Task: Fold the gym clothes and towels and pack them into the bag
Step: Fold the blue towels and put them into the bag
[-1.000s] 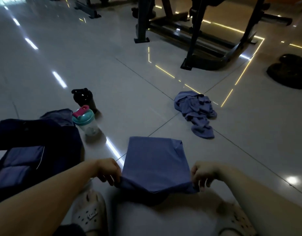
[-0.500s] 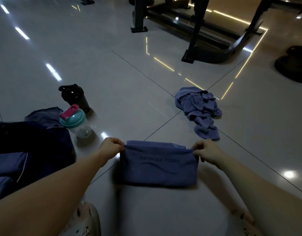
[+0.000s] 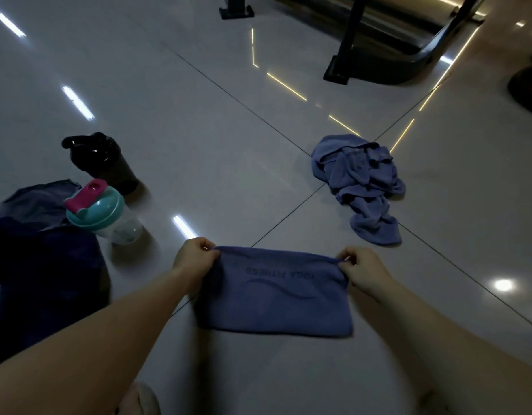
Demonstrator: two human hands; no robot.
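Pinching 1 folded towel [image 3: 276, 298] | left hand [image 3: 195, 259] + right hand [image 3: 360, 271] | 1 crumpled towel [image 3: 366, 184]

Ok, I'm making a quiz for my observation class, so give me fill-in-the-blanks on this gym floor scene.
The left hand and right hand pinch far corners of the folded towel, whose lettering reads upside ____.
The teal-lidded shaker has a ____ flip cap.
The crumpled towel lies on the ____.
Missing: down; pink; floor.
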